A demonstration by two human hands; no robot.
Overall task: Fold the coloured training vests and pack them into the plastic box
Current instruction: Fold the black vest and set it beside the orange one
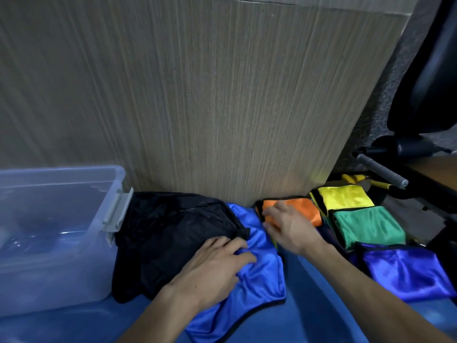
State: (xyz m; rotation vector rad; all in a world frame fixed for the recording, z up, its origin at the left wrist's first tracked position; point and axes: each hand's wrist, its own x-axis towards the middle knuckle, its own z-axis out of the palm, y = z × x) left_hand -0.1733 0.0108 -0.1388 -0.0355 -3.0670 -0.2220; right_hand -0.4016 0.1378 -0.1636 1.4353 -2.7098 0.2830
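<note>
Dim, bluish light overall. A faint warm glow falls on the panel (222, 95) just above the right hand (289, 226). The satin vests (405, 271) beside that hand show soft sheen. The right hand's fingers are motion-blurred. Straight edges bow toward the frame's borders.

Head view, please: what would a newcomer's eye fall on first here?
The folded vests at lower right: orange vest, yellow vest, green vest and a shiny blue one. In the middle the left hand presses a rumpled blue vest beside dark cloth; the clear plastic box stands left.
</note>
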